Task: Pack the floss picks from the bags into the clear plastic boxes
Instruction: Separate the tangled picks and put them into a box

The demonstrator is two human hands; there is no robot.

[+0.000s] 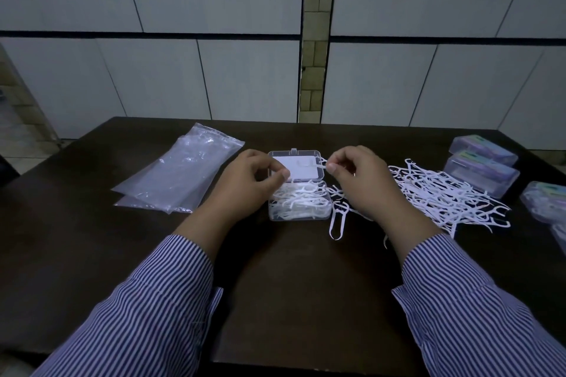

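1. The right hand (356, 176) pinches a single floss pick (321, 166) between thumb and forefinger and holds it over the raised lid of the open clear box (298, 187), its bow end pointing toward the other hand.
2. The left hand (260, 174) sits at the box's left edge with its fingers curled, thumb tip over the hinge line. From here I cannot tell whether it grips the rim or only steadies it.
3. Between the two hands, the box tray is already well filled with white picks lying criss-cross. Just below the right hand, two loose picks (338, 217) lie on the dark counter (291, 285) beside the box.
4. Beyond the right hand spreads the loose pile of picks (444, 196), tangled together.
5. Further right of that pile stand closed, filled boxes (482, 162) in a row.
6. Out past the left hand lie the flattened clear bags (180, 171), which look nearly empty.
7. These picks seem feather-light, thin and springy, and the bows snag on one another. I would take each by its straight handle, not by the thread end, and lift gently so it does not drag neighbours along.
8. The box looks light too and likely to slide, so a steadying hand on it makes sense.
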